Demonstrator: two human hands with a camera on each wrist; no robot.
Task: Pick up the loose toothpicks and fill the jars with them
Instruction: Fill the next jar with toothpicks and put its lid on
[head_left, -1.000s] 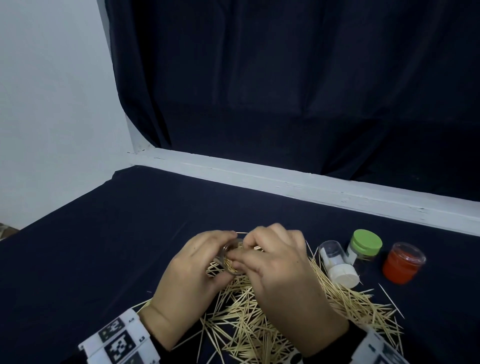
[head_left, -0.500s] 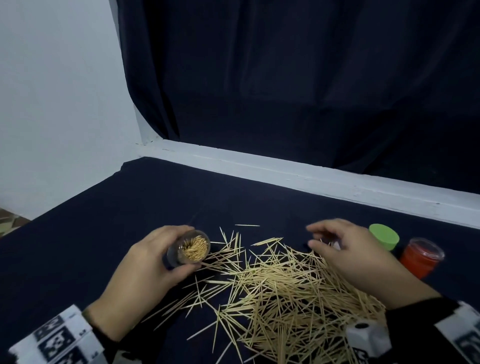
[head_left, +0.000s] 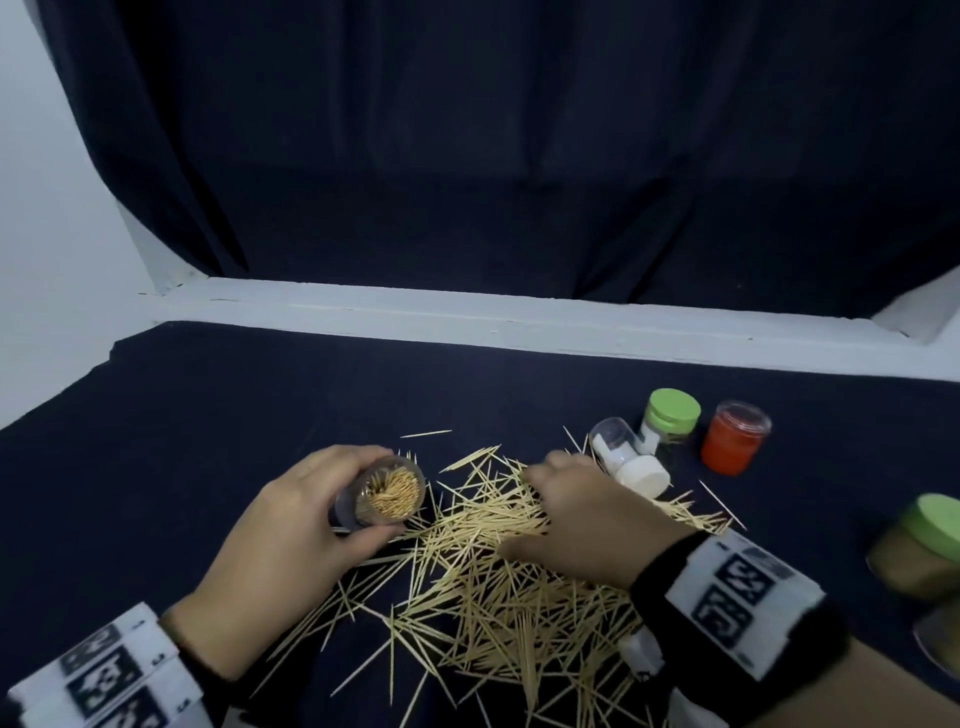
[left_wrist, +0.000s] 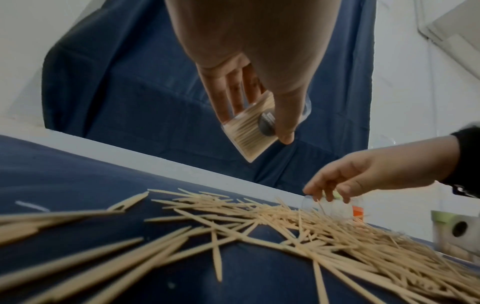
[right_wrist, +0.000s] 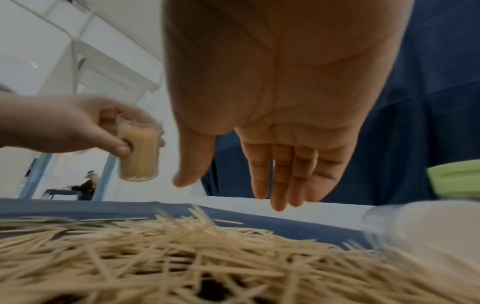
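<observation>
left hand grips packed toothpick jar | right hand held open, fingers straight, above toothpick pile

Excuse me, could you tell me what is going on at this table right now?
A person is filling small jars with toothpicks. Their left hand grips a clear plastic jar packed with toothpicks, held off the dark cloth. Their right hand reaches open over the big pile of loose wooden toothpicks. A tipped clear jar with a white lid, a green-lidded jar and a red jar wait nearby.
</observation>
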